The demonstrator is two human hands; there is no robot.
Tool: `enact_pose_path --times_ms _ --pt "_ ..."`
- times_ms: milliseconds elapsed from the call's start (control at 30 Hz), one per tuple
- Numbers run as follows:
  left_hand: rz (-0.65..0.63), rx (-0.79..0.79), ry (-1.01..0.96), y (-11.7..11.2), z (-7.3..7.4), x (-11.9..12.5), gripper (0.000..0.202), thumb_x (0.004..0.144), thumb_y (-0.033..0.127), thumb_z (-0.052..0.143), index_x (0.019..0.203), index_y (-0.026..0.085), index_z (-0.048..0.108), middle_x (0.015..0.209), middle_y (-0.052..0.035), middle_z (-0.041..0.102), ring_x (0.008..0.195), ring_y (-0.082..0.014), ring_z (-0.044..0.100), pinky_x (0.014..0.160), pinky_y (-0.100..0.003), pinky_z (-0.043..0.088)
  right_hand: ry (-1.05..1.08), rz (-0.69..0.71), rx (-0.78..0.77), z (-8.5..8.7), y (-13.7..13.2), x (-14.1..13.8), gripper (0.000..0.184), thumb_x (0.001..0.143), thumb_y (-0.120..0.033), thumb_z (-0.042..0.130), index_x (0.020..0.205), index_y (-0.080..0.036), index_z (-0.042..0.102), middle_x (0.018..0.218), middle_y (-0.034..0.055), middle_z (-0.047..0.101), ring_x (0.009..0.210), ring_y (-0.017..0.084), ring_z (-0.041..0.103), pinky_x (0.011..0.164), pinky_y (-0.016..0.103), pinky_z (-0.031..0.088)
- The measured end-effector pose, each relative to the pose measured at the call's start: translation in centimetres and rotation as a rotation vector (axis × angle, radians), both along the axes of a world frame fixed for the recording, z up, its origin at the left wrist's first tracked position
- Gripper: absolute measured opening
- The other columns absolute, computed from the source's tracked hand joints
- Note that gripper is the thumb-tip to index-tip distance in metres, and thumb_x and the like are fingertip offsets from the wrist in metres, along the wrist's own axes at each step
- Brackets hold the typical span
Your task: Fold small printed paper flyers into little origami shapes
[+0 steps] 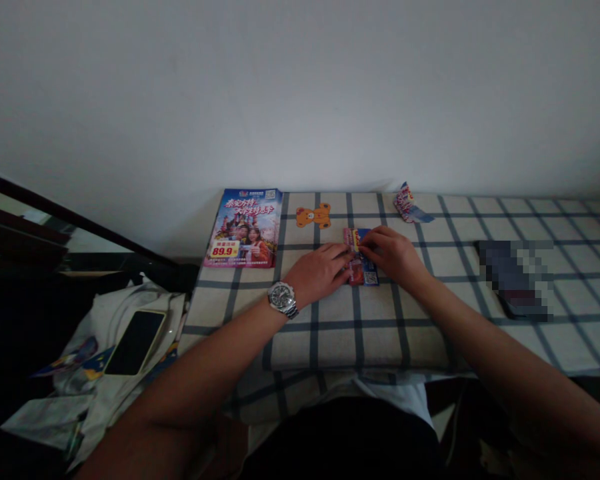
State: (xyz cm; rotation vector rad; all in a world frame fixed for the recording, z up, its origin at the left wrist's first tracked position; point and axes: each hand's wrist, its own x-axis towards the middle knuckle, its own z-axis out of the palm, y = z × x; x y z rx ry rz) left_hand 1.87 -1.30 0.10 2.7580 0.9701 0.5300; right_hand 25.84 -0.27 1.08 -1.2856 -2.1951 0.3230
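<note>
A colourful printed flyer (371, 274), folded into a small strip, lies on the checked cloth between my hands. My left hand (319, 272), with a metal wristwatch (283, 298) on its wrist, has bent fingers holding the flyer's left edge against the cloth. From the right, my right hand (391, 252) pinches the upper part of the flyer between thumb and fingers. Fingertips cover part of the print; a square code shows near the lower end. Just beyond my left hand is a flat orange bear figure (313, 216).
A stack of matching flyers (243, 230) sits at the table's left. Near the wall stands a folded paper piece (410, 205). A dark, pixelated object (515, 280) lies on the right of the checked tablecloth (330, 340). Lower left, a phone (136, 342) rests on a white bag (103, 320).
</note>
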Motion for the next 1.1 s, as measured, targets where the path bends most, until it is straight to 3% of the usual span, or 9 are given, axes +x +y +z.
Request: enact_pose_path --times_ms 900,1100 --pt "0.021 0.014 0.034 -0.24 0.32 0.11 0.038 0.106 0.031 0.055 0.139 0.014 0.065 0.145 -0.012 0.062 0.13 -0.0271 0.061 0.106 -0.041 0.059 -0.032 -0.007 -0.031 -0.45 0.77 0.15 0.003 0.091 -0.02 0.071 0.089 -0.021 0.071 0.093 0.0042 0.069 0.082 0.02 0.067 0.076 0.032 0.052" --pt "0.019 0.009 0.038 -0.21 0.26 0.19 0.037 0.107 0.031 0.053 0.137 0.013 0.066 0.144 -0.012 0.063 0.128 -0.0272 0.062 0.106 -0.042 0.059 -0.041 0.034 -0.017 -0.64 0.0 0.65 0.009 0.091 -0.023 0.073 0.1 -0.022 0.074 0.106 0.0075 0.072 0.094 0.024 0.071 0.085 0.038 0.058"
